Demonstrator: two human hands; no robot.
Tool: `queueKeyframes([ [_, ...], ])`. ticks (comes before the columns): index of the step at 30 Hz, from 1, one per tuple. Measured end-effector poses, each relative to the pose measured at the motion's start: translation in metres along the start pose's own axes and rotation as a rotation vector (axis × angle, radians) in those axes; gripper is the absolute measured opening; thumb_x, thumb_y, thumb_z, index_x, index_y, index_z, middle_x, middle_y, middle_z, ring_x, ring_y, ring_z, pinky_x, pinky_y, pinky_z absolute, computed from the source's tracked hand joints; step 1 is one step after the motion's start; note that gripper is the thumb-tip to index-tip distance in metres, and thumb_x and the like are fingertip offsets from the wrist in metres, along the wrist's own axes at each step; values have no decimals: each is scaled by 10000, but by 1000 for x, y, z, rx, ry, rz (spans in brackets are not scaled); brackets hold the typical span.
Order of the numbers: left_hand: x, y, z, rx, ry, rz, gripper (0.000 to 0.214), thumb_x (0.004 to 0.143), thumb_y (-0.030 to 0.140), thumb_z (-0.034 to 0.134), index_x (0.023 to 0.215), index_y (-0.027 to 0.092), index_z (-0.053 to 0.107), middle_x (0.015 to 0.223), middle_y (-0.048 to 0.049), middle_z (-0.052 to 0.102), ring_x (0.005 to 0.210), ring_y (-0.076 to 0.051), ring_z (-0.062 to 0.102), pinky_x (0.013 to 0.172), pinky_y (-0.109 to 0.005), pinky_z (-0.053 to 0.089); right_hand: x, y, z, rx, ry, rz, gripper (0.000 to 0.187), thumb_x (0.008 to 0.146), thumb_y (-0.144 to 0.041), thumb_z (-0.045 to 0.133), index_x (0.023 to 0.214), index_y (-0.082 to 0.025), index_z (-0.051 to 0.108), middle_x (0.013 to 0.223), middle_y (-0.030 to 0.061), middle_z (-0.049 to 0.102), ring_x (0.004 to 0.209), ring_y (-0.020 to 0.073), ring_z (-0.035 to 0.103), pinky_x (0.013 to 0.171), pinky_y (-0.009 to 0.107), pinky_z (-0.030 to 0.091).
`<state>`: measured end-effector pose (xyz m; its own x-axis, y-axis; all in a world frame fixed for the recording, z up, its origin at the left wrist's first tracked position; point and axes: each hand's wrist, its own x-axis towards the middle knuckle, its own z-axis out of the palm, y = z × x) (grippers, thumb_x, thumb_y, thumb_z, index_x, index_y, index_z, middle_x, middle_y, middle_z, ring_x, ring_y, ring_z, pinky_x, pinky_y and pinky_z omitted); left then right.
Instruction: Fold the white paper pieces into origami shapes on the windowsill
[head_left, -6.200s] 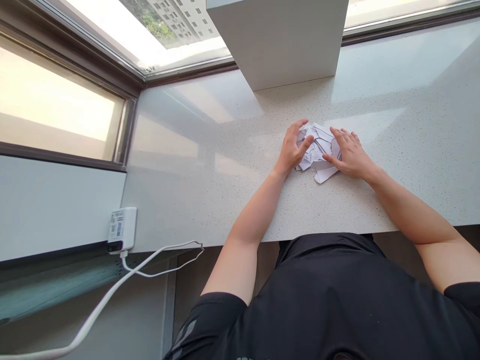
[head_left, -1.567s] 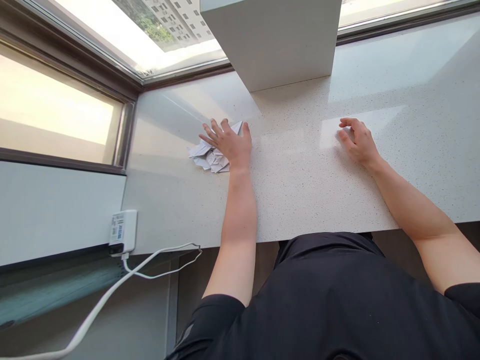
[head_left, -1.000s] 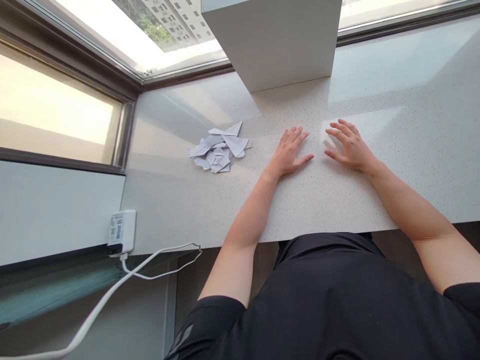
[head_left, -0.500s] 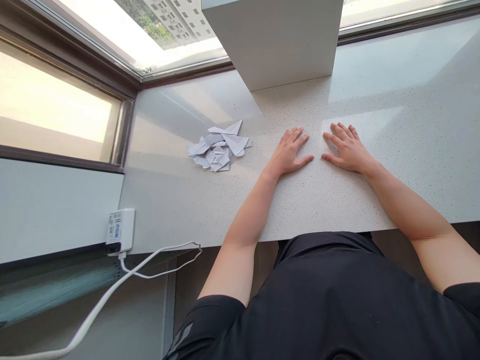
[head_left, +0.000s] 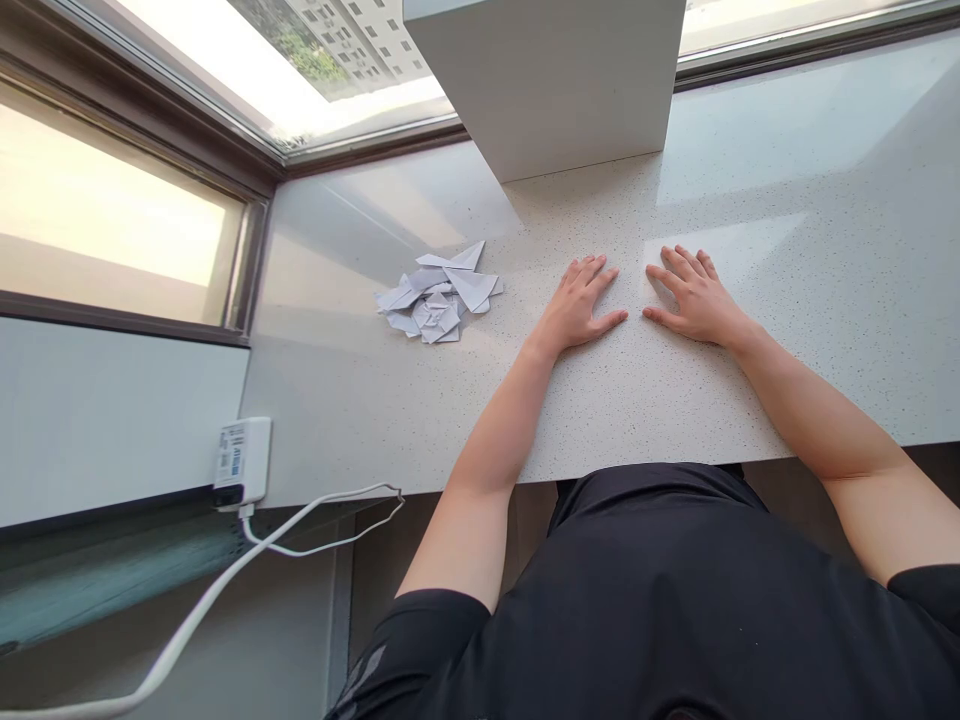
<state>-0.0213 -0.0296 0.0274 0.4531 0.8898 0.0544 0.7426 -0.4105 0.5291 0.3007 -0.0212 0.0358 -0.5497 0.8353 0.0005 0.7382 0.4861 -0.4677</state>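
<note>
My left hand (head_left: pixel 579 305) lies palm down on the speckled white countertop (head_left: pixel 645 400), fingers spread, holding nothing. Across a small gap, my right hand (head_left: pixel 694 298) rests flat in the same way, its thumb pointing toward the left thumb. To the left of my left hand, and apart from it, sits a pile of folded white paper pieces (head_left: pixel 439 292). Several pointed shapes overlap in the pile, and a flower-like folded piece shows at its front. The lower pieces are partly covered.
A white box-like block (head_left: pixel 577 90) rises from the counter at the back, beyond my hands. Dark-framed windows (head_left: pixel 259 165) border the counter. At the left edge is a white power adapter (head_left: pixel 251 460), with a white cable (head_left: pixel 195 610) hanging over the front edge.
</note>
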Motion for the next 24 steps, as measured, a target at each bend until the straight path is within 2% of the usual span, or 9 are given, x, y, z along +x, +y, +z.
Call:
queueKeyframes([
  [5, 0, 2, -1, 15, -13, 3, 1027, 1111, 934, 712, 1904, 290, 612, 2056, -171, 494, 1973, -462, 376, 1658, -732, 203, 0, 1, 0, -3, -5, -5, 999, 1174, -893, 541, 2021, -371, 456, 2146, 76, 280, 1994, 534, 211, 1597, 878, 87],
  [10, 0, 0, 0, 36, -24, 6, 972, 1132, 896, 711, 1881, 281, 640, 2070, -173, 467, 1984, -463, 352, 1660, -734, 187, 0, 3, 1, -1, 0, -1, 1024, 1166, -930, 530, 2007, -347, 483, 2143, 95, 287, 1996, 521, 217, 1604, 858, 94],
  [14, -1, -1, 0, 30, -14, 9, 1001, 1133, 897, 711, 1921, 292, 586, 2062, -171, 483, 1979, -462, 364, 1659, -730, 202, 0, 4, 2, 8, 10, -11, 1008, 1165, -941, 525, 2010, -395, 472, 2137, 71, 315, 1996, 516, 222, 1597, 878, 97],
  [24, 1, -3, 2, 21, -5, 12, 975, 1114, 934, 710, 1866, 315, 656, 2055, -166, 497, 1973, -470, 376, 1655, -743, 209, 0, 2, 0, -12, -9, 9, 1008, 1180, -909, 537, 1997, -320, 499, 2145, 115, 275, 2000, 509, 213, 1612, 839, 100],
])
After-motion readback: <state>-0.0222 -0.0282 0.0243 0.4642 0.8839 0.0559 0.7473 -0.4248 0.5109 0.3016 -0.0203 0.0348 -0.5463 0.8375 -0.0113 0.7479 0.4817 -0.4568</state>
